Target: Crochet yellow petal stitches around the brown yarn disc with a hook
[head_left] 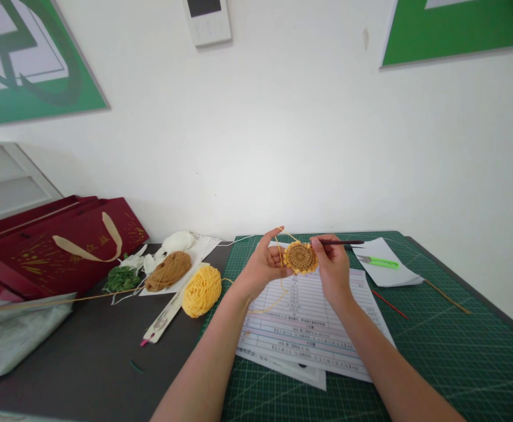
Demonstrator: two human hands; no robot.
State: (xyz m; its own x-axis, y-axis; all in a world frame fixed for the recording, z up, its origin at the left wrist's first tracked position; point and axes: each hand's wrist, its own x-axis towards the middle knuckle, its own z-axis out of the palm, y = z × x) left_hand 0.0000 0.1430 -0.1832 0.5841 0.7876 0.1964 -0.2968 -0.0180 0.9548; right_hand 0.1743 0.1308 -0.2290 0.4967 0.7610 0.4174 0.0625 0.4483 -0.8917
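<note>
Between my hands is a round crochet piece (300, 258), brown in the middle with a yellow edge. My left hand (265, 264) pinches its left side between thumb and fingers, and its index finger is raised with yellow yarn (278, 249) over it. In my right hand (331, 264) is a crochet hook (344, 241) with a dark handle pointing right; its tip is at the piece's upper right edge and I cannot make it out. The yarn hangs below my left hand and runs left toward a yellow yarn ball (202, 291).
Printed sheets (309, 328) lie under my hands on a green cutting mat (436, 351). Right of them are green thread snips (379, 262) on white paper and a red stick (389, 305). Leftward sit brown yarn (168, 271), green yarn (122, 279) and a dark red bag (63, 252).
</note>
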